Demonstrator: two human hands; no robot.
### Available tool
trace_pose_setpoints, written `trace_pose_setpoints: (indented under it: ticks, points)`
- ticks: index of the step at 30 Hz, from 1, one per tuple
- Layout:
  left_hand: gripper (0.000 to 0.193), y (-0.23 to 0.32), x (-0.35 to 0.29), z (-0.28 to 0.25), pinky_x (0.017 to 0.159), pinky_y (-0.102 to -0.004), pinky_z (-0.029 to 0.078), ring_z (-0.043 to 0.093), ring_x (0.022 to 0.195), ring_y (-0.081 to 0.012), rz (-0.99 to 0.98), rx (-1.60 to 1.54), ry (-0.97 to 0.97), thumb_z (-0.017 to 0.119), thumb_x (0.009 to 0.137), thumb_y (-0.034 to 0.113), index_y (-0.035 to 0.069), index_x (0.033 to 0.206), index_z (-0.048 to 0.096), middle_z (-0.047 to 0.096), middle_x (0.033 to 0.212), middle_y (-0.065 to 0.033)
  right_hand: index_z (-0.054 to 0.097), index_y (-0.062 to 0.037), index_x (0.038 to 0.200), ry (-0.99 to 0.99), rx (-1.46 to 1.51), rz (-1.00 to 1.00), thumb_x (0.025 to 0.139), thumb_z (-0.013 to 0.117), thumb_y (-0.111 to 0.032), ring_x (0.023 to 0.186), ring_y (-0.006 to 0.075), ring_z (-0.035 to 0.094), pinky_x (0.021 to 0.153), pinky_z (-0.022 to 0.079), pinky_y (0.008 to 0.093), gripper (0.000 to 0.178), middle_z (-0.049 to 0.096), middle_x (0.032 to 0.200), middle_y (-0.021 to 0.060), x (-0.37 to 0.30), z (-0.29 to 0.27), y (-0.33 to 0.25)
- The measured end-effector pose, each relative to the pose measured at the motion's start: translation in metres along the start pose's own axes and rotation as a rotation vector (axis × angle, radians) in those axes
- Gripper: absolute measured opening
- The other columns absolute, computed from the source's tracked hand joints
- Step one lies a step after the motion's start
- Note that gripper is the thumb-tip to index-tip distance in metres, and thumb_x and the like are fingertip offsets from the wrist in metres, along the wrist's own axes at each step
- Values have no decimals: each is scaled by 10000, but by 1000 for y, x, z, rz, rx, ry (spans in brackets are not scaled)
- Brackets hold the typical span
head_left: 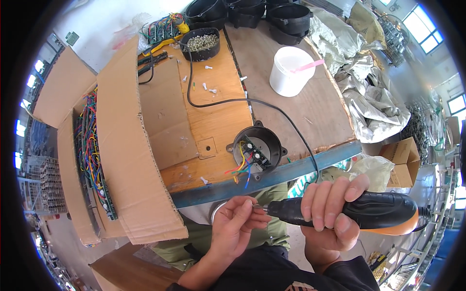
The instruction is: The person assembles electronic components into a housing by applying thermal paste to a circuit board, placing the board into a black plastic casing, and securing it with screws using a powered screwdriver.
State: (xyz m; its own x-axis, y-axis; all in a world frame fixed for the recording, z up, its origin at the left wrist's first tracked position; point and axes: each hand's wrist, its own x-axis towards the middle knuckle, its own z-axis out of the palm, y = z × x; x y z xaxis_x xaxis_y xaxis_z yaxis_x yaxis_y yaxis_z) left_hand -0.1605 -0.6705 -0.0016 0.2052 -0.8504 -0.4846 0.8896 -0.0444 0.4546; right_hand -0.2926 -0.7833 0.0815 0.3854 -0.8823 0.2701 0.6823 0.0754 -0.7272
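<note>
My right hand (pixel 331 211) is wrapped round a black and orange electric screwdriver (pixel 383 209), held level in front of the bench edge with its nose pointing left. At its tip, the thumb and fingers of my left hand (pixel 232 228) are pinched together by the metal bit (pixel 260 207). Whatever small piece they hold there is hidden. Just beyond, a round black housing (pixel 277 140) with side lugs sits at the bench's front edge. Inside it leans a green circuit board (pixel 257 154), its red, yellow, green and blue wires hanging over the rim.
An open cardboard box (pixel 124 145) at left holds many wired boards (pixel 94 145). A white bucket (pixel 289 77) with a pink stick stands at back right. Farther back are a black tub of small parts (pixel 201 43) and stacked black housings (pixel 290 22). A black cable (pixel 228 101) crosses the bench.
</note>
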Motion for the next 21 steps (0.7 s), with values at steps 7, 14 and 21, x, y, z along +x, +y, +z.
trace_pose_setpoints:
  ticks: [7,14,21]
  points:
    - [202,-4,-2,-1,519,-315,594,724,654,-280,-7,31,-24,606,1007,171,-30,1023,615,701,812,-159,467,-110,1108,-68,21,-50,882,718,-139,607,155,547,615,471,326,339,545,723,12,1,-2,-2]
    - [197,-1,4,2,460,-282,535,669,543,-245,218,340,-191,624,985,108,-67,1071,601,700,769,-210,468,-58,1073,-92,169,-97,877,655,-67,568,116,543,563,463,279,271,538,698,1,25,-2,-10]
    - [271,-2,5,-6,515,-231,478,604,577,-131,565,748,-124,784,810,-33,-37,972,567,645,699,-92,449,-53,1109,-171,51,-218,892,642,-79,584,110,521,572,447,278,291,510,714,10,59,-4,-10]
